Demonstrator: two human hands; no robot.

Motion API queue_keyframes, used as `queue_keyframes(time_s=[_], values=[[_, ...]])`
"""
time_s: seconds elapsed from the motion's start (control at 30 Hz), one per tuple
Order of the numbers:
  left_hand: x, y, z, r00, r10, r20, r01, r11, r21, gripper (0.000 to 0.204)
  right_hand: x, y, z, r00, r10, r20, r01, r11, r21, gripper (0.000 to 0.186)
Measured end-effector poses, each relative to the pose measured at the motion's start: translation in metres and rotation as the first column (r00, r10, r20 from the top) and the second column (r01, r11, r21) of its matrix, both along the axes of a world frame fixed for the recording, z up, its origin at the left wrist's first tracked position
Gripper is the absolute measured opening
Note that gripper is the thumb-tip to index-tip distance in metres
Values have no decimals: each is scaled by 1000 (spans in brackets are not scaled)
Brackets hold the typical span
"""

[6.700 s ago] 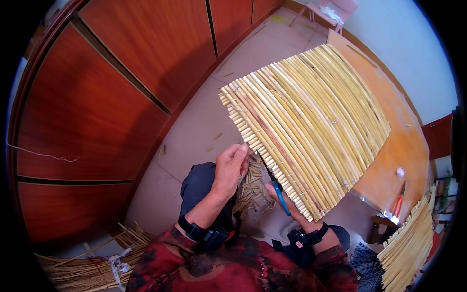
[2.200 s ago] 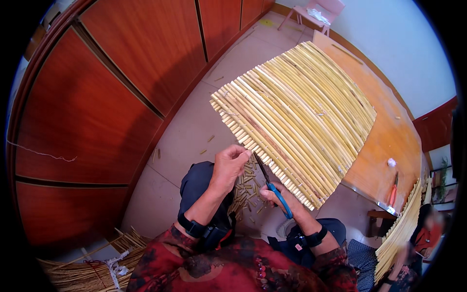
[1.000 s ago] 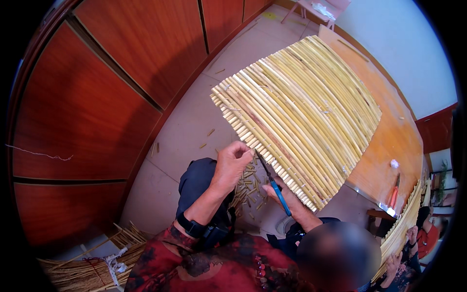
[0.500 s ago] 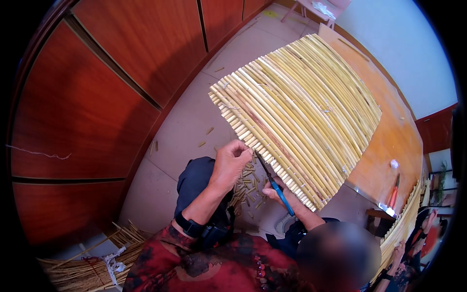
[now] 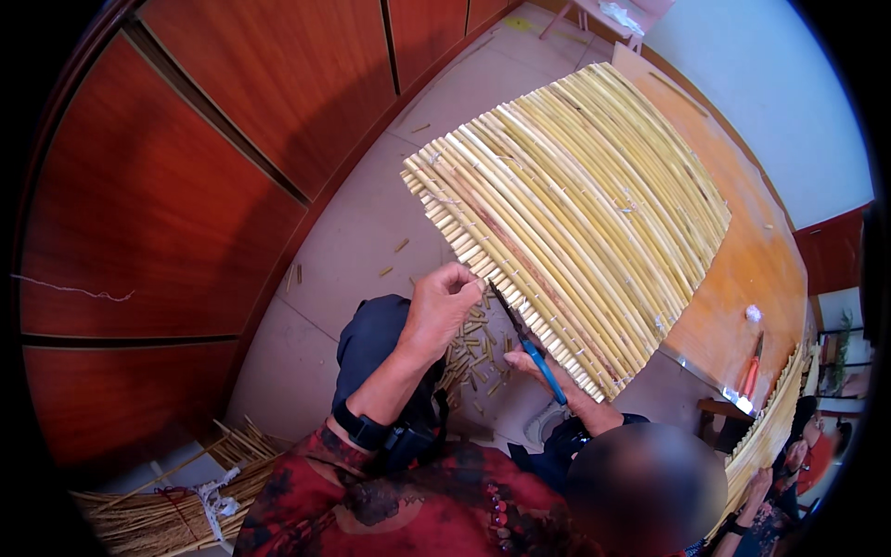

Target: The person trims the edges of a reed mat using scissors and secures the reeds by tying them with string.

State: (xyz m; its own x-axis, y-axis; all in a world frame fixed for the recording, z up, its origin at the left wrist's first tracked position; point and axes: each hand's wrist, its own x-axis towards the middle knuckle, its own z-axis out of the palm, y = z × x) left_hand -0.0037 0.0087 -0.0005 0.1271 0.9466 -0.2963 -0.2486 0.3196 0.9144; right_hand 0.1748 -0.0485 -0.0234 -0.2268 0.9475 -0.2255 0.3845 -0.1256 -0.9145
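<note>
A red-brown cabinet (image 5: 167, 213) fills the left of the frame, and an orange wooden table (image 5: 756, 269) spreads along the right. Over the table, from the centre to the upper right, lies my reed mat (image 5: 575, 213), its lower-left edge jutting out above the floor. A second mat (image 5: 761, 432) slants at the lower right, with a co-worker's hand (image 5: 759, 485) on it. A bundle of reeds (image 5: 167, 515) sits in the lower-left corner.

My left hand (image 5: 443, 306), near the centre, has thumb and fingertips pressed together at the mat's near edge; they may be nipping a reed end, but I can't tell. My right hand (image 5: 561, 376), just below the mat, is wrapped around blue-handled scissors (image 5: 542, 368), dark blades pointing up-left to that edge.

On the table rest a red-handled tool (image 5: 750, 376) and a small white ball (image 5: 753, 314). Short cut reed pieces (image 5: 478, 348) litter the floor between my hands.
</note>
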Motion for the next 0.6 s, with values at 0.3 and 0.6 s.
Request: queue_keyframes(time_s=[0.3,0.6], values=[[1,3,5,995,-18,95,23,998,-55,10,3,9,25,889,-92,449,-182,827,531,47],[-1,2,3,970,-77,230,114,982,-150,10,7,8,31,860,-59,508,-171,903,395,49]])
